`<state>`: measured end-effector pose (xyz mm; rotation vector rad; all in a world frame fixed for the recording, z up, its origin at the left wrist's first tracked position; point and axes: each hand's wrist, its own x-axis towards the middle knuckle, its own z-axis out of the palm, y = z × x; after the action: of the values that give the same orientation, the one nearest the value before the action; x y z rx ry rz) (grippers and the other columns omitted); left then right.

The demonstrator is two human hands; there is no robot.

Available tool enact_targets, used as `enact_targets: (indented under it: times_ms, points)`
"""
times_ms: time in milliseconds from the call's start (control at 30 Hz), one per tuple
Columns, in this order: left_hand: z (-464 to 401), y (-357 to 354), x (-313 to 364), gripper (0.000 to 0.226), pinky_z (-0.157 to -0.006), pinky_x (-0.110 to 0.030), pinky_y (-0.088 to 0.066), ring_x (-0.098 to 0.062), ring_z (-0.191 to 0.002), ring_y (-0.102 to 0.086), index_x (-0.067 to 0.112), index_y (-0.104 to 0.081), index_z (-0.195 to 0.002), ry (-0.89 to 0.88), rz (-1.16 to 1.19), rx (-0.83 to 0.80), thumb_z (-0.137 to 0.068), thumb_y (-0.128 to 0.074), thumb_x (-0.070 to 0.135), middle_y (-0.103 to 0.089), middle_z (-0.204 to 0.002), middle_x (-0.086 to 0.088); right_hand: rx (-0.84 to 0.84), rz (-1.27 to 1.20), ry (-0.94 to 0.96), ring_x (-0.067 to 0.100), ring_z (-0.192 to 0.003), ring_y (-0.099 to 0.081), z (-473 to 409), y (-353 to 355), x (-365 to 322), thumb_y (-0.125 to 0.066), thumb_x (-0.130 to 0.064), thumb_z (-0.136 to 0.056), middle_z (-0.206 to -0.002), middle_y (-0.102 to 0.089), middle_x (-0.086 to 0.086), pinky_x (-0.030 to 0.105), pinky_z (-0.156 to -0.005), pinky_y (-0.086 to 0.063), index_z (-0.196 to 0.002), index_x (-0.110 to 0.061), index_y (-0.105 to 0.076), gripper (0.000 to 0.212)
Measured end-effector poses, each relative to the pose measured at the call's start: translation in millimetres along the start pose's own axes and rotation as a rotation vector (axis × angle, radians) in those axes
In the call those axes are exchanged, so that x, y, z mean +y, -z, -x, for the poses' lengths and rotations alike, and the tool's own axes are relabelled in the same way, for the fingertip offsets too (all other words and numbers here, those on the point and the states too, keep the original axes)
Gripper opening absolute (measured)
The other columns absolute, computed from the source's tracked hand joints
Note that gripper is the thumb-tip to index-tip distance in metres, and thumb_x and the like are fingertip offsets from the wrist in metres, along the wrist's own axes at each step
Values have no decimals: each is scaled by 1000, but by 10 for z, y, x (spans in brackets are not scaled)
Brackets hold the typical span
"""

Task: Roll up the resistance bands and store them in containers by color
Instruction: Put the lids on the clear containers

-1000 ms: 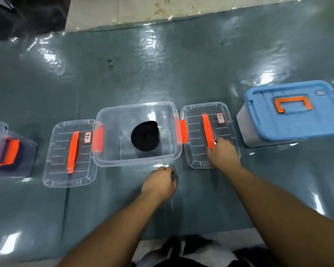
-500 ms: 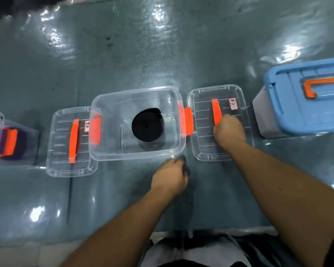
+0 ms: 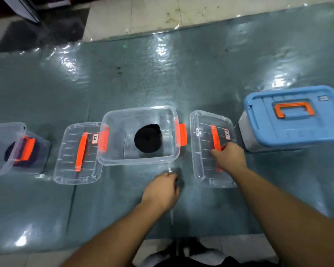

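A glossy teal mat [image 3: 181,74] covered the tiled floor [image 3: 143,14], bearing three clear containers, two loose lids and a blue-lidded box [image 3: 293,120].

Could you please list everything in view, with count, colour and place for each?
Open box: one, clear with orange latches, centre of the mat.
Rolled band: one, black, on the floor of the open box.
Loose lids: two, clear with orange handles; left lid beside the open box, right lid on its other side.
Second box: one, clear with an orange latch, far left, cut off by the frame, something dark purple inside.
Lidded box: one, blue lid with orange handle, pale body, far right.
Mat: one, glossy grey-green, on a pale tiled floor.
Left hand: curled on the mat near the open box.
Right hand: gripping the right lid's handle.
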<state>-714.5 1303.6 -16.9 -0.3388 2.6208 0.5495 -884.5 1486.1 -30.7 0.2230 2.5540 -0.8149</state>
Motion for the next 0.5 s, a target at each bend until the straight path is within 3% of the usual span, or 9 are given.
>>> enact_targets:
  times_ms: [133, 267, 367, 500]
  points:
    - [133, 126, 47, 29, -95, -39, -53, -28, -113, -64, 19, -64, -120, -19, 48, 23, -94, -53, 28, -67, -124, -6, -1, -159, 32, 31, -72, -72, 199, 138, 0, -70, -26, -84, -69, -73, 11, 44, -74, -61, -74, -6, -73, 23]
    - [277, 229, 30, 29, -95, -33, -51, -23, -111, -65, 21, -65, -122, -30, 114, 92, -96, -54, 28, -68, -122, -3, 0, -202, 97, 29, -73, -73, 343, 207, -119, -72, -26, -85, -72, -74, 9, 49, -78, -61, -76, -9, -72, 20]
    - [377, 343, -50, 27, -94, -33, -52, -20, -109, -66, 25, -67, -121, -14, 188, 168, -97, -56, 30, -71, -118, 1, 10, -169, 175, 25, -71, -69, 421, 240, -326, -73, -29, -83, -72, -73, 5, 43, -72, -59, -74, -12, -71, 19]
    - [451, 549, -265, 24, -90, -34, -54, -17, -102, -67, 27, -68, -117, 48, 252, 269, -95, -60, 30, -73, -111, 6, 27, -21, 317, 24, -77, -63, 496, 242, -650, -72, -35, -82, -79, -71, 1, 31, -68, -42, -86, -16, -71, 19]
